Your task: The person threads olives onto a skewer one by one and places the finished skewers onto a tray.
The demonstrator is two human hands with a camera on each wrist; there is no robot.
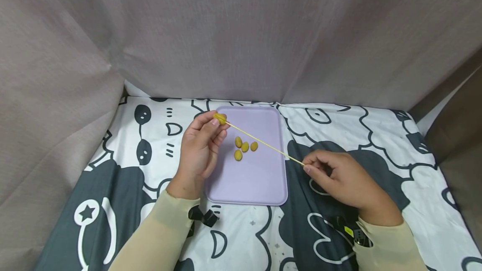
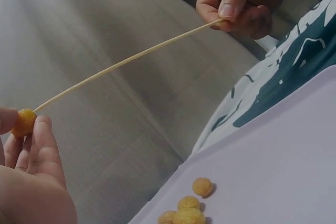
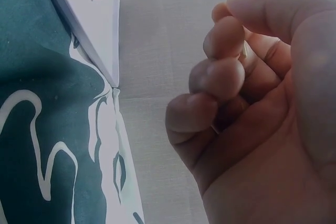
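Note:
In the head view my left hand (image 1: 197, 152) pinches a small yellow oval ball (image 1: 220, 117) between thumb and fingers, above the upper left of a lilac tray (image 1: 252, 183). My right hand (image 1: 340, 179), off the tray's right side, pinches the far end of a thin wooden skewer (image 1: 263, 142). The skewer's other end meets the ball. How deep it goes in is hidden. Seen from the left wrist, the skewer (image 2: 128, 60) bows slightly. The right wrist view shows curled fingers (image 3: 216, 77) around the skewer's end.
Several more yellow balls (image 1: 245, 147) lie loose on the tray, left of its middle. The tray stands on a black-and-white cartoon-print cloth (image 1: 241, 237). A grey fabric curtain (image 1: 211, 37) hangs behind and at the left.

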